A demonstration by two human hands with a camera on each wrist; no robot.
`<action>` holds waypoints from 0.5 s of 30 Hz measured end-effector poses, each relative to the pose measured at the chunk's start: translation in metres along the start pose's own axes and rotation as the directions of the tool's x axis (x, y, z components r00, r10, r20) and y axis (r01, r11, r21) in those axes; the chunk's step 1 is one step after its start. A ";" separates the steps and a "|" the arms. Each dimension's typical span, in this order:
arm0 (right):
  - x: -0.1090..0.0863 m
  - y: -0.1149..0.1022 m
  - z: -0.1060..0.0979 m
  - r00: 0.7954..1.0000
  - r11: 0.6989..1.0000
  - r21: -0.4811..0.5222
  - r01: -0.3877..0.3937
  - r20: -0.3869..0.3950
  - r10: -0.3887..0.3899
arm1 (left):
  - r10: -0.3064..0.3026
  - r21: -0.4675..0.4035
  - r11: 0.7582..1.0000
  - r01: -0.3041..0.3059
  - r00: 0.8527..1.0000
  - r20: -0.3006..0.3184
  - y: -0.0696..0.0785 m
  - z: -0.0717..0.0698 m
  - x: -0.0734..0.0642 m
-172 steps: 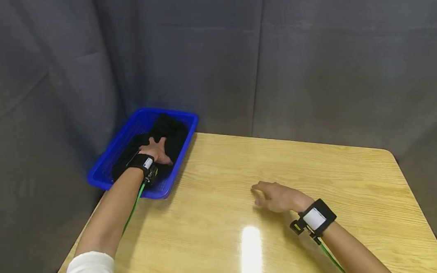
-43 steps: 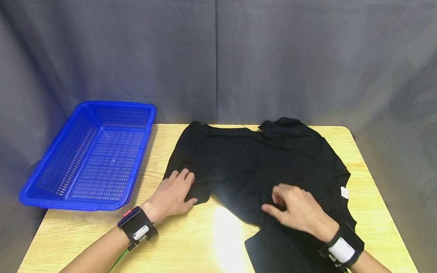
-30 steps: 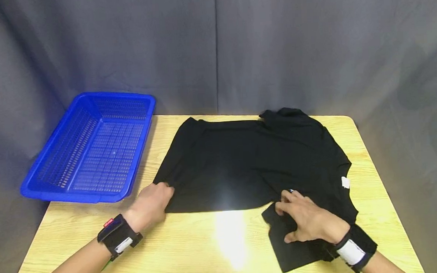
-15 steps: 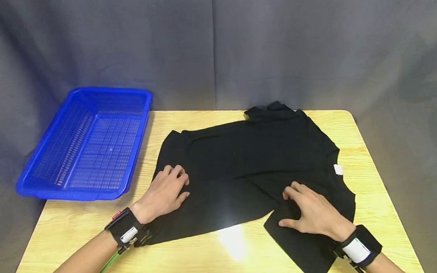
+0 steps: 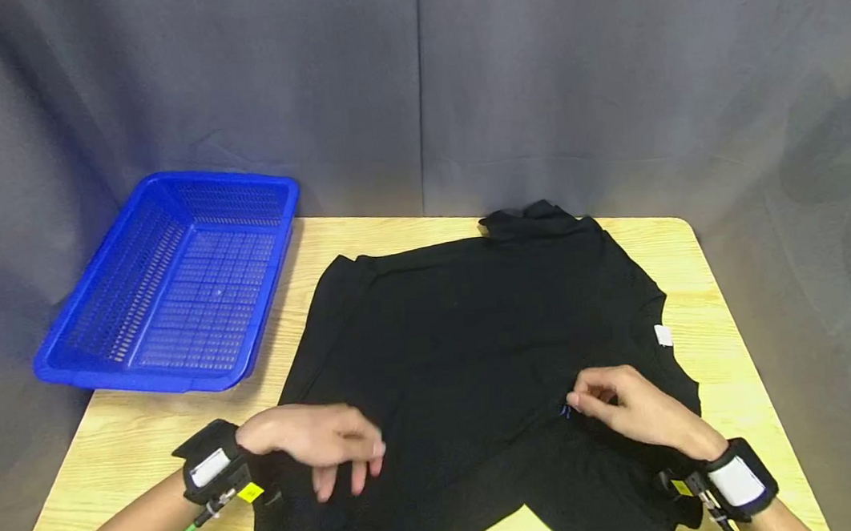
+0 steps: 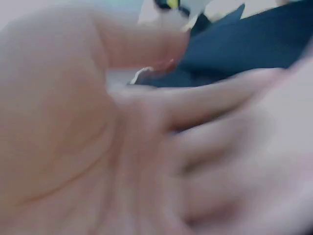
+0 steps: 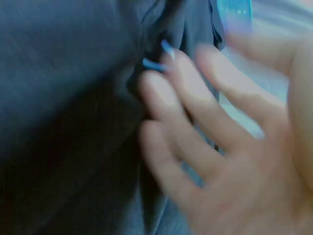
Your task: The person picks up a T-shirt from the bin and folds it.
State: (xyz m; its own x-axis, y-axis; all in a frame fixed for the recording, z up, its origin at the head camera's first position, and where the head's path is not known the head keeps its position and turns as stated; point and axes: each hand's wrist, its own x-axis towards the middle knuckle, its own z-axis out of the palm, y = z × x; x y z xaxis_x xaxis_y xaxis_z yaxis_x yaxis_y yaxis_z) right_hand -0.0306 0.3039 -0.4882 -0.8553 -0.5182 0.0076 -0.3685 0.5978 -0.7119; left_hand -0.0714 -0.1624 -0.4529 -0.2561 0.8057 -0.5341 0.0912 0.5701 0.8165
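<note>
A black T-shirt [image 5: 465,335] lies spread over the table, its neckline with a white label [image 5: 663,336] toward the right. One short sleeve [image 5: 534,218] is bunched at the back. Over the shirt's lower left part is my left hand [image 5: 319,443], thumb and fingers loosely bent; the left wrist view is blurred and shows the palm with no cloth in it. My right hand [image 5: 635,411] is at the near right part of the shirt, fingers lightly bent by the cloth. Two short blue strips [image 7: 155,64] show by its fingertips in the right wrist view.
A blue plastic basket [image 5: 291,248] with slotted walls stands at the back left, partly past the table's left edge. Grey curtains [image 5: 532,91] hang behind and at both sides. The light wooden table [image 5: 751,409] shows around the shirt.
Black cloth lay in the basket at first; now the shirt is on the table. Lately its near edge has spread toward me, and my left hand has come nearer and turned.
</note>
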 end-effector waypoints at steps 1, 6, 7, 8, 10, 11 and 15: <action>0.002 0.004 -0.002 0.997 0.997 -0.074 -0.027 -0.078 0.022 | 0.049 0.146 0.989 -0.021 0.980 -0.192 -0.003 -0.001 0.010; 0.001 0.020 -0.002 0.947 0.869 -0.385 -0.310 -0.203 0.247 | 0.071 0.459 0.785 0.416 0.676 -0.733 -0.020 -0.008 0.054; -0.002 0.021 -0.002 0.937 0.846 -0.404 -0.348 -0.174 0.303 | 0.008 0.424 0.763 0.489 0.648 -0.761 -0.024 -0.011 0.059; -0.004 0.021 -0.002 0.925 0.833 -0.402 -0.379 -0.138 0.355 | -0.065 0.377 0.743 0.553 0.621 -0.781 -0.027 -0.016 0.062; -0.007 0.019 -0.003 0.898 0.819 -0.385 -0.425 -0.064 0.436 | -0.204 0.274 0.704 0.655 0.557 -0.805 -0.032 -0.028 0.065; -0.008 0.016 -0.005 0.886 0.815 -0.379 -0.440 -0.036 0.462 | -0.259 0.225 0.689 0.689 0.524 -0.812 -0.035 -0.035 0.066; -0.001 0.009 -0.022 0.879 0.805 -0.391 -0.445 -0.020 0.476 | -0.298 0.122 0.683 0.720 0.427 -0.853 -0.034 -0.058 0.069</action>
State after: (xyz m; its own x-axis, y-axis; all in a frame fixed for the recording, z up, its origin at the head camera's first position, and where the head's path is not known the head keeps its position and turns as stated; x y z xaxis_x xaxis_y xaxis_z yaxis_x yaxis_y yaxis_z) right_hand -0.0413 0.3227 -0.4792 -0.9347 -0.1585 -0.3182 -0.0586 0.9515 -0.3019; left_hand -0.1485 -0.1352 -0.5049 -0.9579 0.0373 -0.2845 -0.0050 0.9892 0.1465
